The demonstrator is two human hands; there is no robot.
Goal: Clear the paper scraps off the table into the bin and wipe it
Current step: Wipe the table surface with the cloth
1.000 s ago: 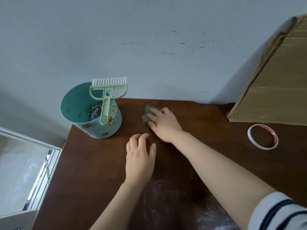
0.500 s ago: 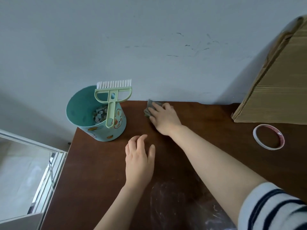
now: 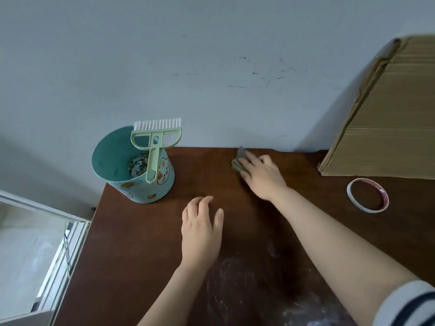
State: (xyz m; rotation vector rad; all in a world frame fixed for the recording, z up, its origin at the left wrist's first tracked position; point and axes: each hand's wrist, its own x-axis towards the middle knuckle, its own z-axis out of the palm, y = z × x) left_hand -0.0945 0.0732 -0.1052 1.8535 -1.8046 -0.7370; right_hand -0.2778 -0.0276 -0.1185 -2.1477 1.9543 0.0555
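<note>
Paper scraps (image 3: 138,166) lie inside the teal bin (image 3: 150,184) at the table's (image 3: 131,231) far left corner, a brush (image 3: 155,142) hooked on its rim. The right hand (image 3: 262,176), fingers flat, presses a grey-green cloth (image 3: 237,164) onto the table beside the wall. The left hand (image 3: 201,231) rests palm-down, fingers loosely spread.

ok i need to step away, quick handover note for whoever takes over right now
Right hand: flat on the grey-green cloth, pressing it to the table at the back edge by the wall.
Left hand: open, resting flat on the table, holding nothing.
Bin: back left corner, paper scraps inside, brush hung on its rim.
Done: no scraps visible on the table.
Left: whitish smears at the near edge need wiping. Tape roll and cardboard box sit at right.
</note>
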